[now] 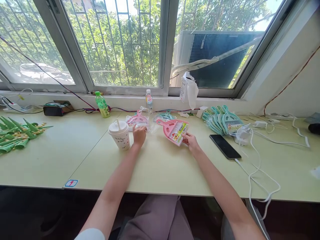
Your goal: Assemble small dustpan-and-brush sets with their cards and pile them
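A pink mini dustpan-and-brush set (pixel 172 129) with a printed label is held by its lower right corner in my right hand (pixel 190 140), tilted above the table. My left hand (pixel 139 135), fingers curled, is at the near edge of another pink dustpan set (pixel 138 119) in clear plastic. What its fingers pinch is hidden. A teal dustpan set (pixel 166 115) in clear wrapping lies behind the held one. To the left of my left hand stands a white lidded cup (pixel 119 136) with a straw.
Several teal dustpan sets (pixel 222 118) are piled at right, near a black phone (pixel 225 146) with a white charging cable (pixel 258 170). A green bottle (pixel 102 105) and a clear bottle (pixel 149 100) stand by the window. Green cone-shaped pieces (pixel 21 135) lie far left.
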### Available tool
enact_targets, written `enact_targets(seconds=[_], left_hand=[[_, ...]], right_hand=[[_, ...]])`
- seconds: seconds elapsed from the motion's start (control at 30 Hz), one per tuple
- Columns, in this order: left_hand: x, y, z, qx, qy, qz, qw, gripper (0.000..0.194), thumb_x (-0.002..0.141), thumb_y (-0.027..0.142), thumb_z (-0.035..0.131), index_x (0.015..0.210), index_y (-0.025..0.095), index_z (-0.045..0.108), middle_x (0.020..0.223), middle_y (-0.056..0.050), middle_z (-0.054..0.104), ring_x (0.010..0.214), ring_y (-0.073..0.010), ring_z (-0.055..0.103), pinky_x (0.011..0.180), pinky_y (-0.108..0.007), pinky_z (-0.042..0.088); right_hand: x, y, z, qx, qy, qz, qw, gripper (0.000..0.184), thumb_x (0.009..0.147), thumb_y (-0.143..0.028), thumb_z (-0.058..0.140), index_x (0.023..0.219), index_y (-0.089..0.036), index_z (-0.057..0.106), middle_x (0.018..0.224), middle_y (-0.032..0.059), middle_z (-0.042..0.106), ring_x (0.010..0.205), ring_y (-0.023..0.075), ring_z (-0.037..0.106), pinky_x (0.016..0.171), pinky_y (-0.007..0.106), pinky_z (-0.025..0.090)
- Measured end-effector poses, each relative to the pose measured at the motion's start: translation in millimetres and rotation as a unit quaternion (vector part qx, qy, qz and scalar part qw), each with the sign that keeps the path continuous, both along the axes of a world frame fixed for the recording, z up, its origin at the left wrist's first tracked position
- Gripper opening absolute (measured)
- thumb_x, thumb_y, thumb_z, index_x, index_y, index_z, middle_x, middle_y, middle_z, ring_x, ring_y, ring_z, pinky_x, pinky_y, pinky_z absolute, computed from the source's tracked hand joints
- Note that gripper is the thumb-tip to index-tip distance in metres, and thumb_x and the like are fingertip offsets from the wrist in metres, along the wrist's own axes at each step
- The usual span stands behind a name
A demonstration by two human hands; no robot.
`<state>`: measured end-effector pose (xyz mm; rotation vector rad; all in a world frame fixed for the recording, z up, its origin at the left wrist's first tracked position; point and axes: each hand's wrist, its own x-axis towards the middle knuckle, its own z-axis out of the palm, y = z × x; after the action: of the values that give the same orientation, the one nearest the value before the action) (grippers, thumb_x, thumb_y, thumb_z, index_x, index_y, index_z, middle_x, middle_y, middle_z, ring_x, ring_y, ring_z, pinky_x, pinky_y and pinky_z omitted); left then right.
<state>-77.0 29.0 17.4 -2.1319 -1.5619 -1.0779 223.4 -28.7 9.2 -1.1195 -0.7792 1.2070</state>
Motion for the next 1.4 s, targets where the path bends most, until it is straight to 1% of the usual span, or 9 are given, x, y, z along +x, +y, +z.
enact_targets(seconds=[0.17, 0.23, 0.33, 0.6, 0.8, 0.97, 1.1, 1.27, 1.4], left_hand=[[4.1, 0.5, -1.7, -0.003, -0.018, 0.04, 0.999, 0.031, 0.085, 0.014, 0.038, 0.083, 0.022, 0.068, 0.08, -0.007, 0.069, 0.083, -0.0244, 0.063, 0.113, -0.052, 0.019], [10.5, -0.5, -3.0, 0.0, -0.04, 0.032, 0.999, 0.025, 0.085, 0.023, 0.046, 0.099, 0.021, 0.067, 0.096, -0.011, 0.068, 0.1, -0.0287, 0.059, 0.113, -0.054, 0.018], [20.6, -2.1, -7.1, -0.024, -0.046, -0.004, 0.999, 0.041, 0.077, 0.036, 0.061, 0.114, 0.019, 0.062, 0.12, -0.016, 0.06, 0.12, -0.0351, 0.047, 0.114, -0.058, 0.012], [29.0, -5.8, -13.1, -0.071, -0.042, -0.048, 0.995, 0.035, 0.07, 0.04, 0.067, 0.099, 0.02, 0.07, 0.126, -0.014, 0.058, 0.127, -0.0388, 0.04, 0.111, -0.066, -0.001], [24.1, -2.3, -14.1, -0.067, -0.014, -0.013, 0.998, 0.021, 0.079, 0.016, 0.052, 0.086, 0.021, 0.071, 0.109, -0.012, 0.067, 0.118, -0.0334, 0.05, 0.112, -0.064, 0.0], [19.0, -0.5, -8.8, -0.043, -0.073, 0.023, 0.996, 0.024, 0.086, 0.019, 0.046, 0.089, 0.023, 0.069, 0.094, -0.009, 0.07, 0.102, -0.0289, 0.058, 0.113, -0.06, 0.014], [23.6, -6.7, -0.9, -0.015, -0.102, -0.011, 0.995, 0.025, 0.089, 0.019, 0.044, 0.098, 0.023, 0.067, 0.1, -0.007, 0.07, 0.104, -0.0254, 0.058, 0.114, -0.052, 0.021], [36.1, -21.9, 7.0, -0.002, -0.118, -0.083, 0.99, 0.027, 0.091, 0.021, 0.043, 0.107, 0.025, 0.064, 0.115, -0.003, 0.068, 0.118, -0.0239, 0.051, 0.117, -0.054, 0.014], [45.3, -32.9, 10.7, 0.002, -0.11, -0.136, 0.985, 0.027, 0.093, 0.024, 0.042, 0.11, 0.026, 0.063, 0.121, -0.003, 0.065, 0.124, -0.0218, 0.048, 0.118, -0.053, 0.008]], right_hand=[[2.3, 1.9, -3.4, -0.035, 0.006, -0.002, 0.999, 0.017, 0.067, -0.013, 0.07, 0.083, -0.016, 0.068, 0.081, 0.0051, 0.075, 0.064, 0.0161, 0.07, 0.057, 0.025, 0.058], [2.5, 2.6, -4.5, -0.04, 0.005, 0.005, 0.999, 0.016, 0.066, -0.013, 0.071, 0.082, -0.016, 0.068, 0.079, 0.0052, 0.075, 0.063, 0.0162, 0.07, 0.057, 0.026, 0.058], [0.9, 2.7, -5.1, -0.045, -0.007, 0.018, 0.999, 0.018, 0.066, -0.013, 0.071, 0.084, -0.016, 0.069, 0.079, 0.0056, 0.075, 0.063, 0.0164, 0.07, 0.057, 0.025, 0.058], [-8.1, -0.9, -3.2, -0.048, -0.037, 0.06, 0.996, 0.019, 0.067, -0.016, 0.072, 0.086, -0.015, 0.07, 0.078, 0.0061, 0.075, 0.06, 0.0166, 0.07, 0.053, 0.024, 0.057], [-4.1, -1.3, -2.8, -0.051, -0.034, 0.033, 0.998, 0.02, 0.066, -0.014, 0.071, 0.085, -0.015, 0.07, 0.078, 0.0067, 0.075, 0.063, 0.0176, 0.07, 0.056, 0.026, 0.058], [-2.2, -1.5, -3.1, -0.042, -0.025, -0.023, 0.999, 0.015, 0.066, -0.012, 0.07, 0.08, -0.016, 0.068, 0.076, 0.0054, 0.075, 0.06, 0.0168, 0.069, 0.054, 0.026, 0.058], [-4.8, -2.3, -1.3, -0.017, -0.009, -0.017, 1.0, 0.017, 0.066, -0.015, 0.072, 0.082, -0.018, 0.068, 0.081, 0.0045, 0.075, 0.063, 0.0164, 0.07, 0.056, 0.025, 0.058], [-14.9, -6.8, 4.8, 0.01, -0.027, 0.081, 0.996, 0.028, 0.065, -0.024, 0.076, 0.09, -0.018, 0.068, 0.084, 0.0047, 0.075, 0.068, 0.0175, 0.071, 0.061, 0.027, 0.058], [-29.4, -13.0, 7.6, 0.039, -0.014, 0.095, 0.995, 0.035, 0.063, -0.031, 0.078, 0.094, -0.018, 0.068, 0.088, 0.0056, 0.075, 0.071, 0.0188, 0.071, 0.066, 0.03, 0.058]])
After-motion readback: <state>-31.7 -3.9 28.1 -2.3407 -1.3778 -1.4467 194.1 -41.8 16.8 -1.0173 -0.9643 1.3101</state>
